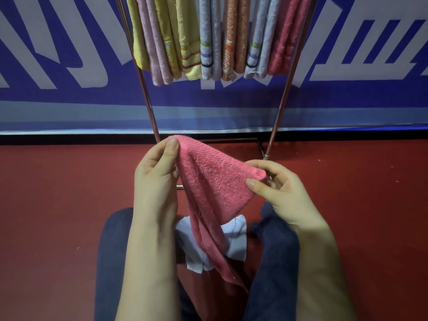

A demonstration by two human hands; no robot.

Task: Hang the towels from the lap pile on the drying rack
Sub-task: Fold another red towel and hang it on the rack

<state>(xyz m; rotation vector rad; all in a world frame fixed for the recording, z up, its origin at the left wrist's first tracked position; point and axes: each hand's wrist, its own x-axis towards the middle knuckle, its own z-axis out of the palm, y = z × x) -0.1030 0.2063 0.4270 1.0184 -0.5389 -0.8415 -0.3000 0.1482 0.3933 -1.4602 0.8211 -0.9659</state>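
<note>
**A:** So, where is the towel at this moment?

**B:** The pink towel (208, 181) is held up in front of the person, above the lap, between both hands. The left hand (157, 172) pinches the higher top corner, thumb pressed on the cloth. The right hand (282, 193) pinches the other corner, lower and off to the right. The fingers of both are curled onto the fabric.

**A:** Is it stretched flat?

**B:** No. Its top edge slopes down from left to right, and the rest drapes in a loose fold. The tail falls between the knees of the dark blue trousers (111, 262).

**A:** Anything on the lap?

**B:** A pale cloth (236, 237) lies there, partly hidden behind the hanging tail. I cannot tell whether it is a towel.

**A:** And the rack?

**B:** The drying rack (149, 107) stands just ahead on the red floor (58, 193), its metal legs slanting down on either side of the hands. Folded towels hang on it in a row:
- a yellow towel (139, 42)
- a pale pink towel (157, 54)
- a second yellow towel (190, 49)
- a light blue towel (209, 42)
- an orange towel (234, 42)
- another light blue one (259, 47)
- a deep pink towel (284, 42) at the right end

Behind it is a blue-and-white banner (69, 54).
</note>
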